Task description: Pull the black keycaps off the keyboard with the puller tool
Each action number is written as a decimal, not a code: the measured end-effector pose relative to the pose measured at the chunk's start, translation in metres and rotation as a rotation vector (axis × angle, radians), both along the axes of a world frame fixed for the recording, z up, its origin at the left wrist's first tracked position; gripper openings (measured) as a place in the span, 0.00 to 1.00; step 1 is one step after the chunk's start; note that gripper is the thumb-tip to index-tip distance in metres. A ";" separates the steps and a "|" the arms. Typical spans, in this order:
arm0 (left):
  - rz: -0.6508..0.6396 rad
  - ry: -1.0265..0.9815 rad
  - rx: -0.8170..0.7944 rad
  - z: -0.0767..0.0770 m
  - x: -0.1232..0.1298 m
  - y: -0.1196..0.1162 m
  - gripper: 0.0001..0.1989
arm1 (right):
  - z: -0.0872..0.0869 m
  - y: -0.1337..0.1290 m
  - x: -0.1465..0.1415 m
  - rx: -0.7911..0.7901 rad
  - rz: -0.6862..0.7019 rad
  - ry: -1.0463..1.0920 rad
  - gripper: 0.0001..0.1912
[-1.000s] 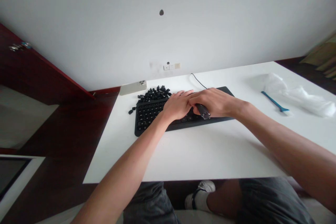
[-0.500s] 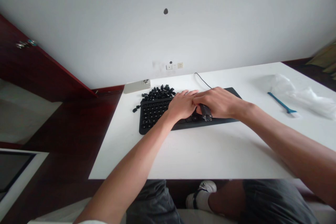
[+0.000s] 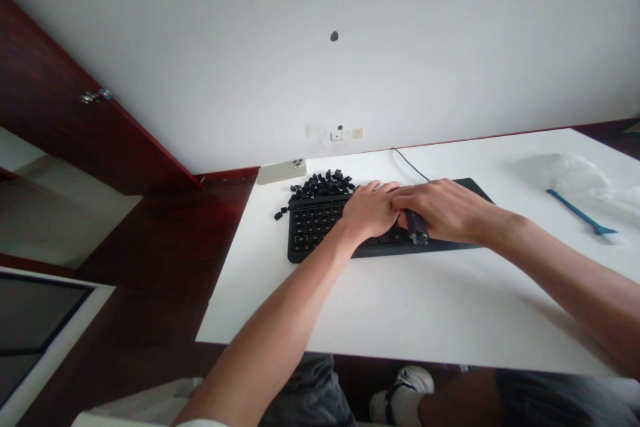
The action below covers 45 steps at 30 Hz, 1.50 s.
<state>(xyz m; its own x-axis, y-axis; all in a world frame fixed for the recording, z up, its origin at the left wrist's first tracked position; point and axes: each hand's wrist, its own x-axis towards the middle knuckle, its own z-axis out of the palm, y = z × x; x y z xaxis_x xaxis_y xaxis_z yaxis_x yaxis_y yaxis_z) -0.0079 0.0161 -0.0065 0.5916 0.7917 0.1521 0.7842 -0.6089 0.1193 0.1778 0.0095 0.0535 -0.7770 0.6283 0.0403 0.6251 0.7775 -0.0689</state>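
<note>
A black keyboard [image 3: 320,230] lies on the white table, and the key positions on its left part show bare of caps. My left hand [image 3: 373,212] rests palm down on its middle, fingers stretched toward the far edge. My right hand [image 3: 443,210] is closed around a dark tool with a thick black handle [image 3: 417,227], whose end points back toward me. The tool's working tip is hidden under my fingers, which touch my left hand. A heap of loose black keycaps [image 3: 327,184] sits behind the keyboard at the left.
A pale phone [image 3: 281,171] lies at the table's back left corner. To the right are a blue-handled brush [image 3: 580,211] and crumpled clear plastic [image 3: 583,177]. The keyboard cable [image 3: 411,165] runs over the back edge. Wall sockets [image 3: 347,135] are behind the table.
The whole view has shifted, so the table and hands appear further right and slightly lower. Both hands keep nearly the same pose on the keyboard.
</note>
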 end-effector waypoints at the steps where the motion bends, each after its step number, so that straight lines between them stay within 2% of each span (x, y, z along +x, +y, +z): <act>1: 0.002 0.001 0.004 -0.001 0.000 0.000 0.23 | -0.001 0.000 0.000 0.000 -0.002 0.001 0.07; 11: -0.004 -0.018 0.035 -0.006 0.000 0.000 0.23 | 0.003 -0.003 -0.001 -0.040 -0.004 0.006 0.08; 27: 0.005 -0.026 0.020 -0.003 0.001 -0.004 0.23 | 0.005 -0.005 -0.002 -0.080 0.006 0.022 0.07; 35: 0.026 -0.058 -0.055 -0.005 0.001 -0.003 0.23 | 0.003 -0.002 -0.004 -0.088 -0.017 0.024 0.06; 38: 0.029 -0.049 -0.044 -0.008 0.001 -0.001 0.24 | 0.016 -0.011 -0.006 -0.115 0.007 0.067 0.06; 41: 0.003 -0.063 0.009 -0.010 0.003 -0.001 0.22 | 0.042 -0.025 -0.010 -0.144 0.102 0.283 0.10; 42: -0.007 -0.067 0.028 -0.010 0.004 -0.001 0.22 | 0.051 -0.028 -0.012 -0.084 0.104 0.375 0.11; 43: -0.013 -0.067 0.042 -0.009 0.004 -0.001 0.23 | 0.057 -0.029 -0.013 0.025 0.045 0.442 0.11; 44: -0.011 -0.063 0.049 -0.008 0.004 -0.002 0.23 | 0.060 -0.028 -0.013 0.055 0.036 0.452 0.11; 45: -0.002 -0.058 0.052 -0.007 0.004 -0.003 0.23 | 0.060 -0.025 -0.013 -0.011 0.060 0.394 0.10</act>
